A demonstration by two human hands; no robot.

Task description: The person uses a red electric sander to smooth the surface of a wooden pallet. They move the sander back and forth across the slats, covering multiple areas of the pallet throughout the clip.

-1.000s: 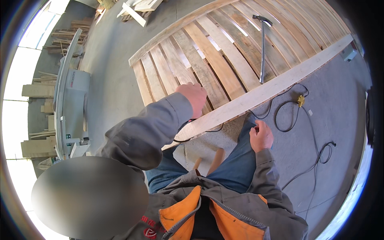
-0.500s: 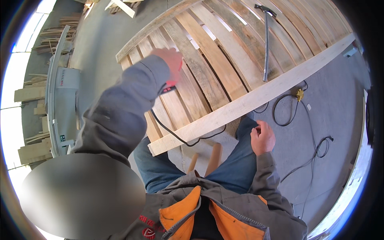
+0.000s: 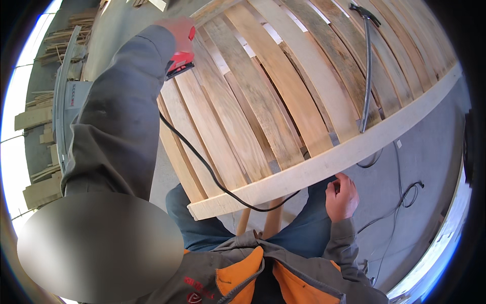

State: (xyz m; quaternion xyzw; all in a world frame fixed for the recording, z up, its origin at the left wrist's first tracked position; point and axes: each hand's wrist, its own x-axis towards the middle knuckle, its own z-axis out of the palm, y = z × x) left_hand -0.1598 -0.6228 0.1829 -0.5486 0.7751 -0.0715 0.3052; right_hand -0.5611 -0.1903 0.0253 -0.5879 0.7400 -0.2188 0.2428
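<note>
My left hand (image 3: 174, 33) reaches to the far left corner of a slatted wooden panel (image 3: 283, 81). Its fingers wrap round a red-and-black corded power tool (image 3: 179, 65), whose exact kind is not clear, at the panel's left edge. The tool's black cord (image 3: 191, 148) runs back across the slats and over the near rail (image 3: 324, 164). On the right, my right hand (image 3: 342, 198) rests by my knee just below that rail, fingers loosely curled, nothing visible in it. A claw hammer (image 3: 368, 66) lies across the slats farther right.
Black cables (image 3: 400, 202) lie looped on the grey floor to the right. Two wooden legs (image 3: 273, 219) stand between my knees under the near rail. Stacked boards (image 3: 38, 192) and a pale machine (image 3: 76, 96) are at the left.
My left hand has carried the tool away and to the left, from over the slats to the panel's far left corner. In the picture, the panel and hammer sit lower. My right hand stays by my knee.
</note>
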